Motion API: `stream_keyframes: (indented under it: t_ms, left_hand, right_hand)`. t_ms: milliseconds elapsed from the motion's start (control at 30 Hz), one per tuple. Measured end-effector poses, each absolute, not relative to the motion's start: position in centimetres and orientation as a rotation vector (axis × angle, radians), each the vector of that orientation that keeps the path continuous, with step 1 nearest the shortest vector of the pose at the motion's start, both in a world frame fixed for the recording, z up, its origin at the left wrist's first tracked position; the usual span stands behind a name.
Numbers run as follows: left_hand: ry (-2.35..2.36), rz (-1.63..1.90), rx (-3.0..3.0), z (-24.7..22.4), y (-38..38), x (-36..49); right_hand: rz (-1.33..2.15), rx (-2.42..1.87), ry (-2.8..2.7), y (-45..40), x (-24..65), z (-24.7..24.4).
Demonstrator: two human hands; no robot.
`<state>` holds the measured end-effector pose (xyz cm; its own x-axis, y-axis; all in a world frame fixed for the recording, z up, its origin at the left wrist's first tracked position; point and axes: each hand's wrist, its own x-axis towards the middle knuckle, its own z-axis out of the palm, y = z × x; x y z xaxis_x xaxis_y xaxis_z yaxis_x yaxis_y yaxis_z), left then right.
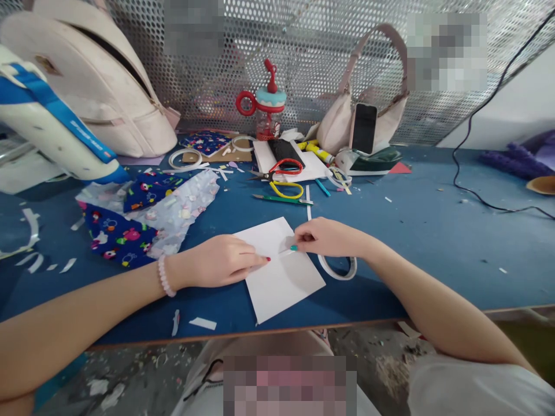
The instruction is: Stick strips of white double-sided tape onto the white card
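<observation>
A white rectangular sheet or card point(284, 283) lies tilted on the blue table near its front edge. My left hand point(225, 260) rests on its left side, index finger stretched toward the middle, the other fingers partly curled. On the right edge, my right hand point(325, 237) has its fingers bent and pressed together around the end of a narrow strip; what exactly is between the fingertips is too small to tell. Beside that hand lies a roll of white tape point(339, 271). Behind the sheet are a green-handled tool point(281, 200) and red-and-yellow scissors point(281, 176).
Crumpled patterned fabric or paper point(130, 222) lies left of the sheet. Farther back stand a beige backpack point(95, 86), a red-handled cup point(269, 110), a phone point(364, 128) and a handbag point(336, 124). A black cable point(459, 173) runs down at right. Paper scraps point(203, 323) dot the table.
</observation>
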<state>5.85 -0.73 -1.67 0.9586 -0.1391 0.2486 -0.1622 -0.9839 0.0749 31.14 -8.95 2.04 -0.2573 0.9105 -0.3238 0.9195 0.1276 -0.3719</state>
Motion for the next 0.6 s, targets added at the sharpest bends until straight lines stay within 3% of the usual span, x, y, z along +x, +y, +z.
stream_keyframes:
  t_ms: [267,600]
  left_hand:
    - [-0.250,0.365,3.027,-1.70,-0.66,5.97]
    - [-0.253,0.377,3.085,-1.52,-0.96,6.00]
  right_hand:
    - [-0.737,2.038,2.209,-8.84,30.76,2.07]
    - [-0.996,1.888,2.287,-8.12,31.16,2.15]
